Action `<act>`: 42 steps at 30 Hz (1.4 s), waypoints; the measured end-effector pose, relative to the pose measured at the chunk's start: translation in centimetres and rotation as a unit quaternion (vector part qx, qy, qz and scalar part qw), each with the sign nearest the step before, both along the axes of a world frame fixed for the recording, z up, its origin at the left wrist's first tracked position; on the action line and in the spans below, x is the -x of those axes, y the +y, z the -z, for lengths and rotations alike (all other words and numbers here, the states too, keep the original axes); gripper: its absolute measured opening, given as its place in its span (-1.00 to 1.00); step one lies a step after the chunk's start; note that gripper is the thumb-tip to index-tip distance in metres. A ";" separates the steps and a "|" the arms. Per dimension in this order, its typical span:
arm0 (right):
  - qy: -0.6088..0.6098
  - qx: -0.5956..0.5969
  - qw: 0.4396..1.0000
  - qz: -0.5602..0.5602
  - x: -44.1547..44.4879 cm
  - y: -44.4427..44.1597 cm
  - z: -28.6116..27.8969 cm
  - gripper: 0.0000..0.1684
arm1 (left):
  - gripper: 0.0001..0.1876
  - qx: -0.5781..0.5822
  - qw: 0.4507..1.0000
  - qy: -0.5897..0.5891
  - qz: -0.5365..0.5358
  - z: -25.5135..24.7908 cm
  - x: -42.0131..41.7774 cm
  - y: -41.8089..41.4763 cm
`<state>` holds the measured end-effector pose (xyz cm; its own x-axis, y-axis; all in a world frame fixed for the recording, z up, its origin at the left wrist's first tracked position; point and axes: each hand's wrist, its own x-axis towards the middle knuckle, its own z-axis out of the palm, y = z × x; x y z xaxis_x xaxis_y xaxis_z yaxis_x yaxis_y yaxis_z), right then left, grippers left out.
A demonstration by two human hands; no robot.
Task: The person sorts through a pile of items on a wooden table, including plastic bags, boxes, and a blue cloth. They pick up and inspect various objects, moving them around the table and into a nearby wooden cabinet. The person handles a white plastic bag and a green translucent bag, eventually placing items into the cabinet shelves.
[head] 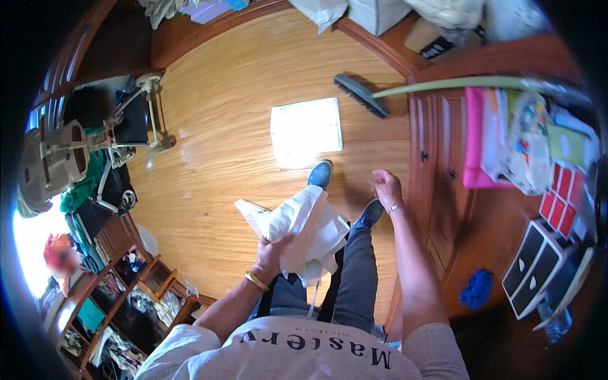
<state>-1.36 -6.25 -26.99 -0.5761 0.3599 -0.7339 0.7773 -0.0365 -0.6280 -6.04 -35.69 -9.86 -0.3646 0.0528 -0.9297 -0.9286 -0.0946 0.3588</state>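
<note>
My left hand [274, 256], with a gold-coloured bangle at the wrist, grips a crumpled bundle of white paper-like sheets [308, 221]. The bundle hangs in front of my legs and spreads out past the fingers. Off to the right, my right hand [387, 187] is held over the floor near my shoe [370, 213], its fingers curled and blurred. I see nothing in it, though the inside of the hand is partly hidden. A flat white rectangular object [306, 128] lies on the wood-look floor beyond my other shoe [320, 174]; glare hides its surface detail.
A broom head [361, 95] with dark bristles rests on the floor, its pale green handle [441, 84] running right, past wooden cabinet doors [437, 142]. A folded stroller-like frame [109, 142] stands at left. Filled wooden shelves [109, 308] line the lower left.
</note>
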 end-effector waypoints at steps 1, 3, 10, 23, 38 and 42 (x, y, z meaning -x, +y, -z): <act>0.021 -0.033 0.998 -0.053 1.8 -0.8 1.8 -0.69 | -0.63 0.008 1.000 -0.020 -0.019 0.9 0.0 -0.7; 0.067 -0.096 0.980 -0.160 5.6 -3.0 5.5 -0.69 | -0.63 0.024 0.996 -0.058 -0.059 2.6 -0.2 -2.0; 0.060 -0.210 0.886 -0.408 19.2 -9.7 14.6 -0.45 | -0.43 -0.015 0.986 -0.080 -0.146 3.6 -1.7 -4.7; 0.015 -0.338 0.823 -0.456 27.3 -12.0 29.9 -0.28 | -0.35 -0.072 0.974 -0.136 -0.166 3.8 -3.8 -5.7; -0.029 -0.186 0.889 -0.417 9.4 -3.9 6.5 -0.65 | -0.41 -0.069 0.995 -0.017 -0.066 5.4 -5.0 -2.7; 0.023 -0.168 0.941 -0.294 5.3 0.0 -4.5 -0.57 | -0.57 0.002 0.994 0.046 -0.094 5.1 -5.1 -2.1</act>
